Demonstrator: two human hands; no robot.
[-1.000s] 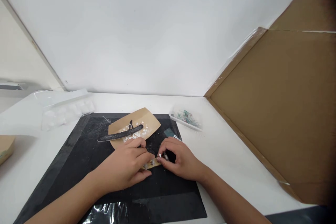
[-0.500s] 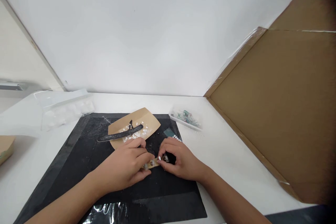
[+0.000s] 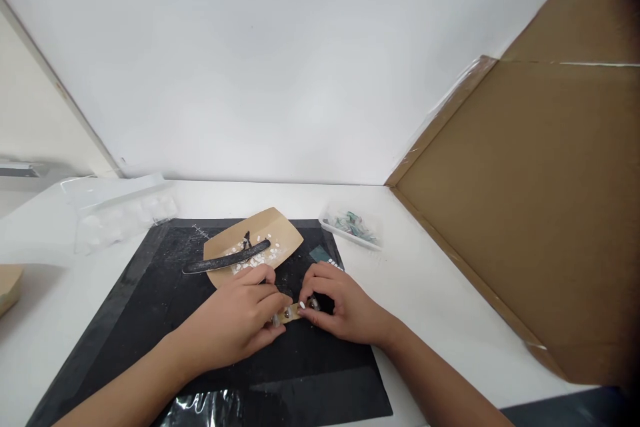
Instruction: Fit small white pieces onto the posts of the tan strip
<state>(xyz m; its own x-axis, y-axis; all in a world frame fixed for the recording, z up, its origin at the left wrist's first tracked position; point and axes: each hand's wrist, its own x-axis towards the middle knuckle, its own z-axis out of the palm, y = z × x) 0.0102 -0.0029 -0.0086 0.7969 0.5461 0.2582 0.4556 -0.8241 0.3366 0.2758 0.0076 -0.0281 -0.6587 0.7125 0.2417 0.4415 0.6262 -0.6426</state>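
Both my hands rest close together on a black mat (image 3: 150, 307). My left hand (image 3: 240, 317) is closed, its fingers pinching one end of a small tan strip (image 3: 291, 311) with a few small round studs on it. My right hand (image 3: 343, 307) is curled with its fingertips pinched at the strip's other end; a small white piece shows by the fingertips. Just behind the hands lies a tan paper tray (image 3: 270, 230) holding several small white bits, with a long dark nail file (image 3: 225, 259) laid across it.
A clear plastic tray (image 3: 353, 225) with greenish bits sits at the mat's far right corner. A clear blister pack (image 3: 120, 210) lies far left. A large cardboard sheet (image 3: 540, 200) leans on the right. A brown box edge (image 3: 7, 287) shows at the far left.
My hands stay on the strip with only tiny finger shifts; the view has tilted slightly.
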